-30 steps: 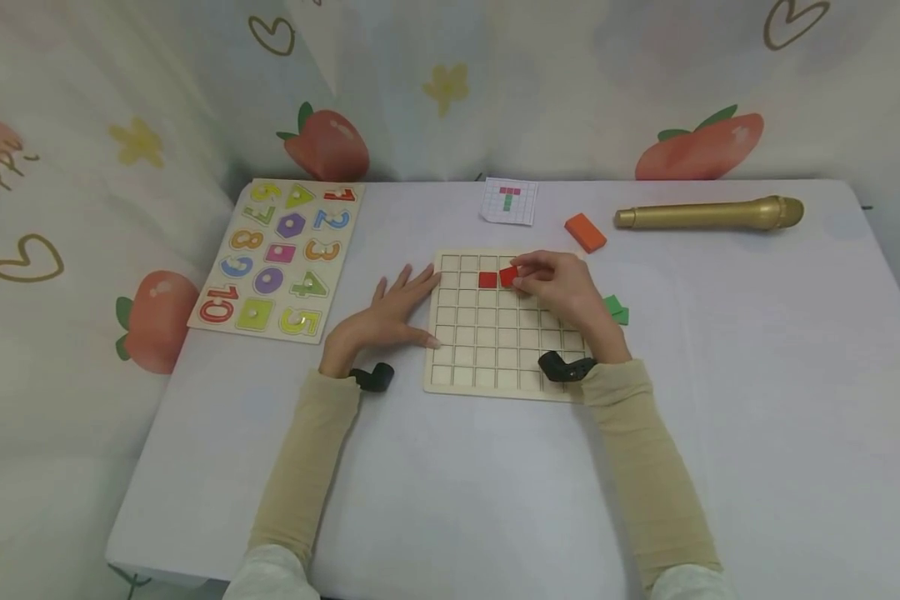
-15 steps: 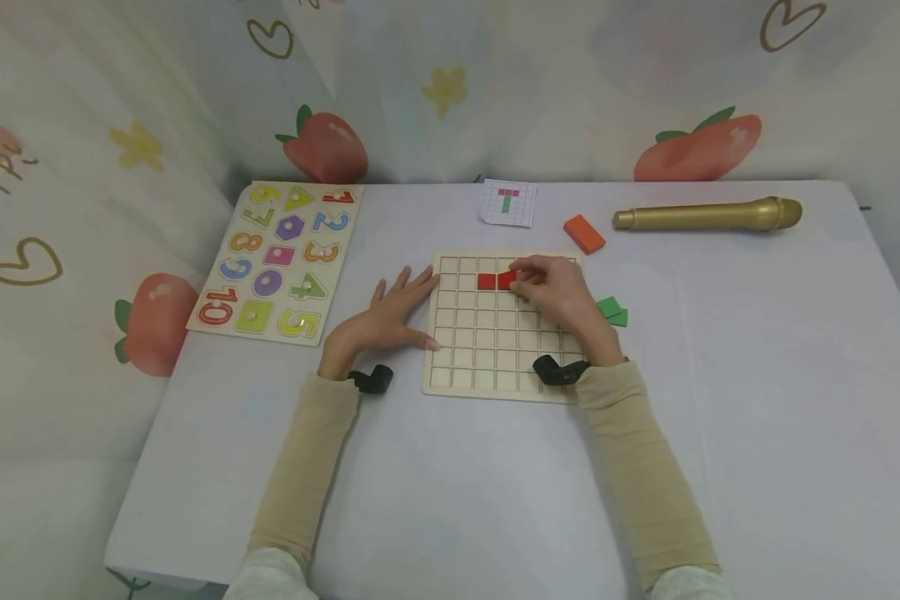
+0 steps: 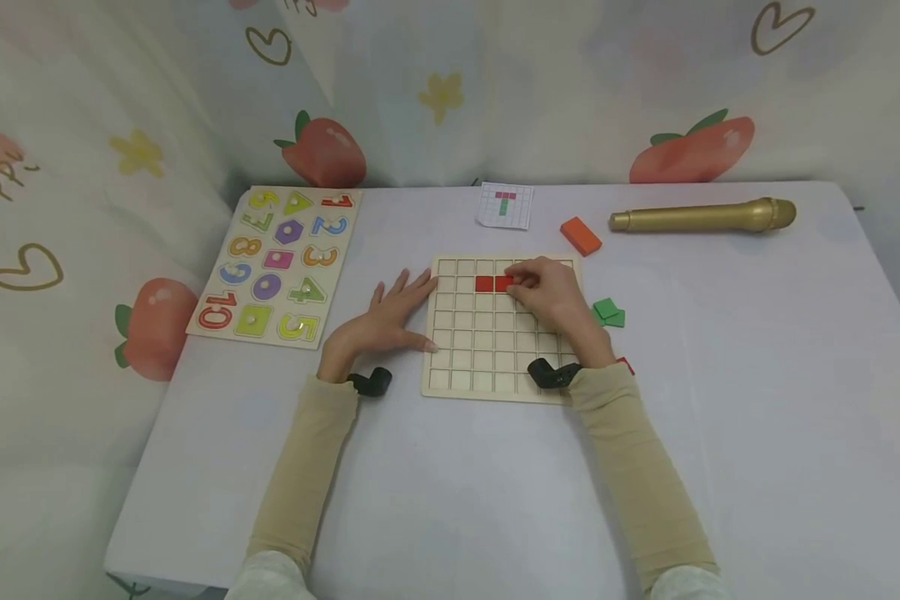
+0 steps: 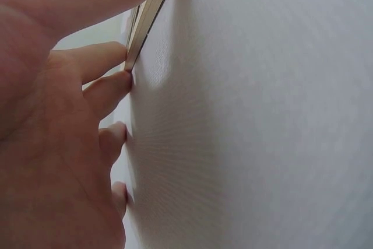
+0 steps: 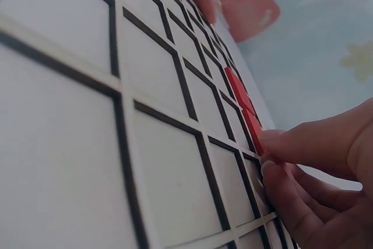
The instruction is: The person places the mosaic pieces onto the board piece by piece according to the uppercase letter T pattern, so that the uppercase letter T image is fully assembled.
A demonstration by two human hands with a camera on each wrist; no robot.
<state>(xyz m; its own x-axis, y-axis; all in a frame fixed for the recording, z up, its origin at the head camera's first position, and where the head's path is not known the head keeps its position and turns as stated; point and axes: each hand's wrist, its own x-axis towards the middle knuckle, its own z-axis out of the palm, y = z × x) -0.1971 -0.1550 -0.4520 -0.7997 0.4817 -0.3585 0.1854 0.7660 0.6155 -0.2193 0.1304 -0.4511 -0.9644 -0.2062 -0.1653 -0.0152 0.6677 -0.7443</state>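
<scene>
A wooden grid board (image 3: 463,363) lies on the white table. My left hand (image 3: 381,327) is spread at its left side, with thumb and index fingertips touching the edge; the left wrist view shows this edge (image 4: 141,36) close up. One red square tile (image 3: 483,284) sits in a cell near the board's top. In the cell to its right is a second red tile (image 3: 502,284), pinched at its right side by the thumb and fingers of my right hand (image 3: 558,302). The right wrist view shows this pinched tile (image 5: 252,131) lying end to end with the first.
Green tiles (image 3: 608,313) lie right of the board, and a red piece (image 3: 626,365) shows beside the right cuff. Behind are a pattern card (image 3: 505,206), an orange block (image 3: 581,237) and a gold microphone (image 3: 697,217). A number puzzle (image 3: 277,279) lies at left.
The second red tile, tilted in my right hand a second ago, now lies level in the cell beside the first. My left hand stays at the board's edge.
</scene>
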